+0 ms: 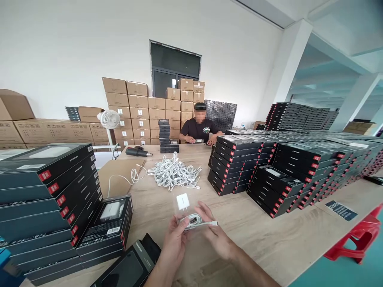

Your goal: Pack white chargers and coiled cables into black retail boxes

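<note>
Your left hand (176, 244) cradles a clear plastic bag (183, 211) from below, while your right hand (216, 241) pinches it at the coiled white cable (194, 220); one white charger (182, 201) sits inside. The bag should feel light, soft and slippery, so take hold at the coil. Beyond, on the tabletop (239, 239), lies one tangled heap of white cables (174, 171), too knotted to count, then dozens of stacked black boxes (231, 165), and one co-worker (199, 129) across.
</note>
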Available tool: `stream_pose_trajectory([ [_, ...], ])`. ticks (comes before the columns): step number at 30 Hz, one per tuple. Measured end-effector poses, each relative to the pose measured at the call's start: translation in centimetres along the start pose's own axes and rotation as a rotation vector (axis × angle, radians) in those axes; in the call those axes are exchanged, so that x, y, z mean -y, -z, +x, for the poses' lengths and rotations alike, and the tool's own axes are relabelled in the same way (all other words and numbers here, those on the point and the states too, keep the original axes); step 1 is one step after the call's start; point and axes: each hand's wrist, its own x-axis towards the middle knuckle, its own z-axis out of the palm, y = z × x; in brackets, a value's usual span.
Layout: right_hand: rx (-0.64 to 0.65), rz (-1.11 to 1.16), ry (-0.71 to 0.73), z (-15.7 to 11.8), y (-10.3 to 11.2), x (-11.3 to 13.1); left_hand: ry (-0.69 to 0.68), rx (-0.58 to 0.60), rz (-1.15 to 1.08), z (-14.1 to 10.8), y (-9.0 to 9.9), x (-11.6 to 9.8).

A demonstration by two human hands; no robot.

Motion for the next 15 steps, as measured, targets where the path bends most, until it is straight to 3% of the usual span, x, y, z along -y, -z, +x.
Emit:
stream_pose_trajectory([
  [3,-0.001,0.309,-0.19,0.4,1.6,0.4,0.003,0.016,0.038,-0.1,-0.2,-0.2],
  [5,0.013,0.389,-0.267,1.0,1.9,0.6,0.007,0.03,0.06,-0.2,-0.4,0.0],
  [8,0.014,0.374,-0.269,1.8,1.0,0.3,-0.007,0.012,0.121,0.0,-0.6,0.3],
  [13,-0.218,0.194,-0.298,2.8,-1.6,-1.1,-0.056,-0.07,0.249,0.7,0.2,0.6],
  [15,-0.21,0.175,-0.32,3.0,-2.0,-1.3,-0.061,-0.096,0.251,0.8,0.5,0.3],
])
